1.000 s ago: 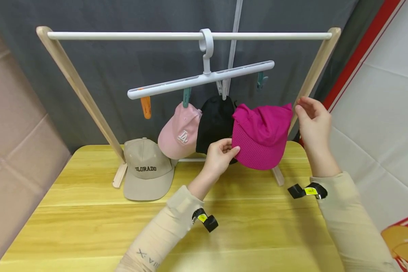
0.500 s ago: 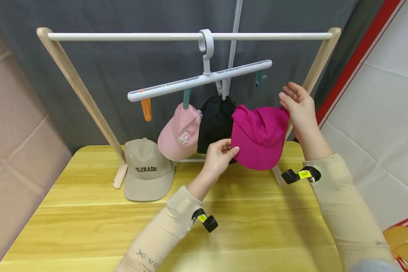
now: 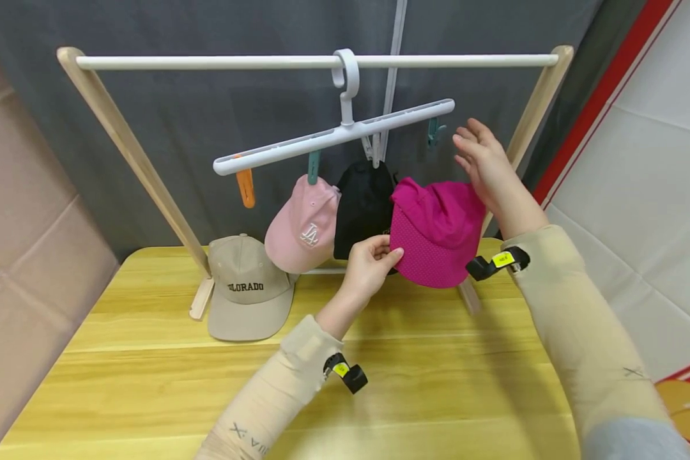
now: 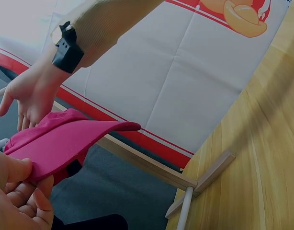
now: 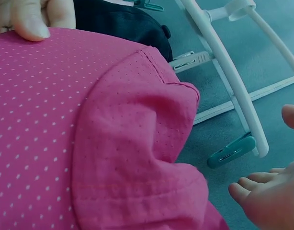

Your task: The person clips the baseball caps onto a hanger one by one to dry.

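Observation:
My left hand (image 3: 368,271) pinches the brim edge of a magenta cap (image 3: 437,236) between thumb and fingers; the left wrist view shows the thumb (image 4: 17,168) on top of the brim. My right hand (image 3: 485,169) is raised above the cap's right side, fingers extended and holding nothing. It is near a teal clip (image 3: 433,133) at the right end of a white hanger (image 3: 345,133). A pink cap (image 3: 303,227) hangs from another teal clip (image 3: 314,167), and a black cap (image 3: 362,204) hangs from a white clip (image 3: 375,152), partly hidden behind the magenta cap.
The hanger tilts, right end higher, on the white rod (image 3: 207,62) of a wooden-legged rack (image 3: 132,153). An orange clip (image 3: 245,185) holds nothing at its left end. A beige cap (image 3: 250,287) sits on the wooden table (image 3: 149,383) by the rack's left foot.
My right hand has moved up and left from beside the magenta cap toward the teal clip, its fingers spreading. The left hand and magenta cap have hardly moved. The hanger's right end has shifted slightly left.

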